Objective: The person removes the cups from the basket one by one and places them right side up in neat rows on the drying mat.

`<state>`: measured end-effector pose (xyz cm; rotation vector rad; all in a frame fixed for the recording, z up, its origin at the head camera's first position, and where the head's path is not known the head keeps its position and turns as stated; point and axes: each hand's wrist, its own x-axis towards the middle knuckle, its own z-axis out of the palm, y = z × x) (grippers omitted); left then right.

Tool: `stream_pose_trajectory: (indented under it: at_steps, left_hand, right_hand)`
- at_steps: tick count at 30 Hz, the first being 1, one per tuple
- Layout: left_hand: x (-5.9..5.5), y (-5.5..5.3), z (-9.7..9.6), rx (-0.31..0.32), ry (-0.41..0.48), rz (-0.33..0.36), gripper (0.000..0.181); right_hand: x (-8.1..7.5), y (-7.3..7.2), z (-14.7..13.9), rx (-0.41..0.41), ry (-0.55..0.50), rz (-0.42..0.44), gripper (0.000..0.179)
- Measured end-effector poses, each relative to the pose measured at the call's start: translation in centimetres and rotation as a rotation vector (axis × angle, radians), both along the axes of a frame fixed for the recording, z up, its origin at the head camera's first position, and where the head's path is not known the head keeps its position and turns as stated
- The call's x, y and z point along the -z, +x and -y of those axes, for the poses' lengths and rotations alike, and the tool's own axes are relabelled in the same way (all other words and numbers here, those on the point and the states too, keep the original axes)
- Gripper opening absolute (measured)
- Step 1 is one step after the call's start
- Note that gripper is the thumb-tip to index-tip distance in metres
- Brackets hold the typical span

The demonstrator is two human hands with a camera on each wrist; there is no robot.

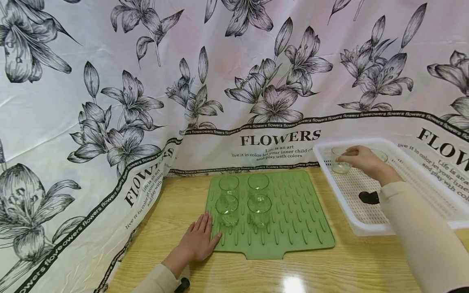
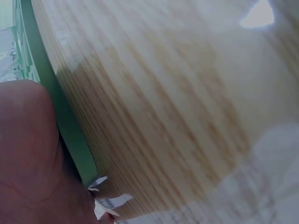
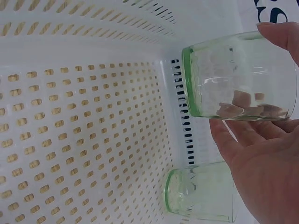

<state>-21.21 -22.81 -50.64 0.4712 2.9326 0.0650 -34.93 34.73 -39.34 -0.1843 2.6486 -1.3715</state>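
My right hand (image 1: 360, 162) grips a clear glass (image 3: 238, 79) with a greenish base, thumb on one side and fingers on the other, over the far left part of the white perforated basket (image 1: 366, 226). A second glass (image 3: 201, 193) stands in the basket beside that hand. My left hand (image 1: 199, 239) lies flat with its fingers spread, fingertips at the left edge of the green drying mat (image 1: 293, 219). Two rows of glasses stand on the mat's left side, including a front left glass (image 1: 227, 211) and a front right glass (image 1: 259, 209).
A wooden table (image 1: 176, 195) lies under mat and basket. Behind and to the left hangs a white flower-print cloth (image 1: 205, 150), its lower edge lying on the table. The basket's raised rim (image 1: 370, 230) stands between its inside and the mat.
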Motion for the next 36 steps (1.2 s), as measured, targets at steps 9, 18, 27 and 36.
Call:
stream_pose_trajectory:
  at_steps: [9, 18, 27, 36]
  left_hand:
    - [-0.6, 0.4, -0.2, -0.006, 0.010, 0.022, 0.084]
    - [-0.8, 0.6, -0.4, -0.011, 0.010, 0.023, 0.082]
    - [-1.2, 0.6, -0.5, -0.009, 0.017, 0.023, 0.081]
    - [-1.1, 0.6, -0.4, -0.003, 0.006, 0.023, 0.082]
  right_hand:
    - [-0.5, 0.2, 0.4, 0.002, 0.023, -0.029, 0.094]
    - [-1.3, 0.9, 0.9, -0.016, 0.046, -0.044, 0.092]
    - [-1.9, 1.1, 1.3, -0.025, 0.032, -0.040, 0.091]
    - [-2.3, 1.5, 1.6, -0.037, 0.032, -0.053, 0.087]
